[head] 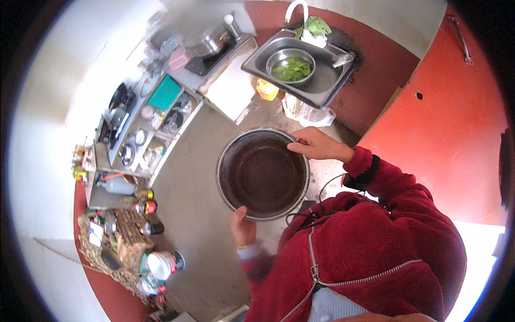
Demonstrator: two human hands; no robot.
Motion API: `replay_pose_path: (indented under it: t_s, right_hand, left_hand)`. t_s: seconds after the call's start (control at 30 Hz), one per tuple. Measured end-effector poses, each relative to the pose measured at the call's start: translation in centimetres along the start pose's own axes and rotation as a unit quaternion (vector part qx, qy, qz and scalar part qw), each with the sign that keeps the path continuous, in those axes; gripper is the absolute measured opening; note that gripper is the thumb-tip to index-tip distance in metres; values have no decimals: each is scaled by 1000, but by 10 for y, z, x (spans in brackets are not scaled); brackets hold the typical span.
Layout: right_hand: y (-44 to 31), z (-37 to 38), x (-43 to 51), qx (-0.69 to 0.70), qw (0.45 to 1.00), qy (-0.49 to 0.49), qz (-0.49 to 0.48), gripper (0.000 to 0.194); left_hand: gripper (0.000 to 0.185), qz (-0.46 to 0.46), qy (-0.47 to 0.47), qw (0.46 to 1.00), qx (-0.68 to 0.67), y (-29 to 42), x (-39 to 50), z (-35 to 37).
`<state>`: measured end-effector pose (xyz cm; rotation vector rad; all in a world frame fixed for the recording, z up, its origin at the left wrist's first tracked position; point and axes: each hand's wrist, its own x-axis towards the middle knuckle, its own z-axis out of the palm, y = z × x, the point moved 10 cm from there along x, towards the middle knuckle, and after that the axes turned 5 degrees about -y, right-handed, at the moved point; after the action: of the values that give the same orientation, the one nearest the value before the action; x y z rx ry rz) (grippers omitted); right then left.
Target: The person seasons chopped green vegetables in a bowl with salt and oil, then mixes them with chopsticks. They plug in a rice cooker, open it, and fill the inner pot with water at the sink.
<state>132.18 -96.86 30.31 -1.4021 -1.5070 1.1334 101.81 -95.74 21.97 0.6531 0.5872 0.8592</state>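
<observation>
A round metal basin [265,173] with a pale rim and a dark brown inside is held in front of my body, above the floor. I see nothing in it. My right hand [318,144] grips its upper right rim, the thumb over the edge and the other fingers partly hidden. At the opposite side, my left hand [243,227] has its thumb on the lower rim, while its remaining fingers are mostly hidden and slightly blurred.
A sink [330,78] holds a steel bowl [271,60] of green leaves under a white faucet [297,6]. Plastic bags [314,116] lie below. Left stand a shelved counter [177,139], bottles [153,228] and a white bucket [161,265]. A red door [442,133] is at right.
</observation>
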Motion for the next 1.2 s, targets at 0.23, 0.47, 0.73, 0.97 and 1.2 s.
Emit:
replay_pose_path:
  t_s: [0.23, 0.47, 0.73, 0.97, 1.2]
  right_hand:
    - [51, -123, 17, 90, 976, 189, 64, 38]
    - [138, -275, 17, 131, 909, 376, 125, 30]
    - [239, -402, 81, 242, 864, 410, 163, 26]
    - [293, -441, 126, 364, 824, 410, 143, 26]
    - [286, -454, 126, 342, 821, 426, 163, 25]
  left_hand:
    - [54, -75, -74, 993, 58, 28, 157, 61]
    - [41, -114, -149, 977, 97, 1, 293, 138]
    - [55, -139, -139, 968, 156, -30, 386, 205]
    - [55, -146, -111, 972, 146, -47, 438, 228]
    - [55, -163, -122, 969, 139, -62, 486, 226]
